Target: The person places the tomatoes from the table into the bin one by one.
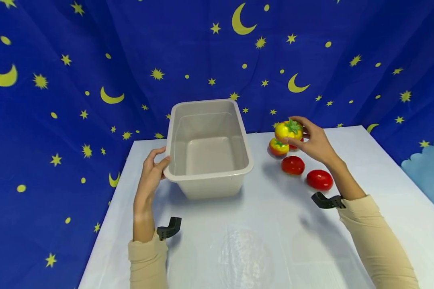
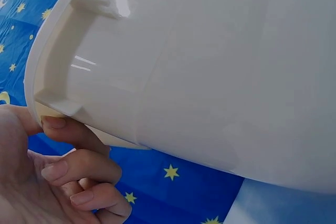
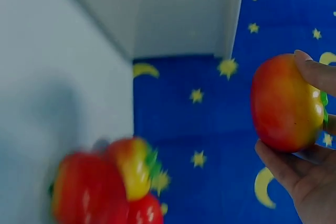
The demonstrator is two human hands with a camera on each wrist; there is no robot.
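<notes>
The yellow tomato (image 1: 288, 130) is up in the air, a bit right of the middle of the head view, just above the other tomatoes. It has a green top. The right hand (image 1: 315, 141) holds it, with the fingers (image 3: 316, 72) and thumb curled around it. In the right wrist view the same tomato (image 3: 286, 102) shows red and yellow, at the right side of the frame.

Just under it on the white table (image 1: 267, 224) sits a second yellow tomato (image 1: 278, 147). Two red tomatoes (image 1: 293, 165) (image 1: 319, 179) lie near it, lower and to the right. A bit of one more red thing peeks out behind the hand; I cannot tell what it is.

The beige plastic tub (image 1: 208, 148) stands in the middle of the frame, open side up. The left hand (image 1: 151, 176) grips its rim at the left corner, thumb on top. In the left wrist view the fingers (image 2: 79, 132) are curled under the rim.

A blue cloth with yellow stars and moons (image 1: 94, 60) hangs behind the table.
</notes>
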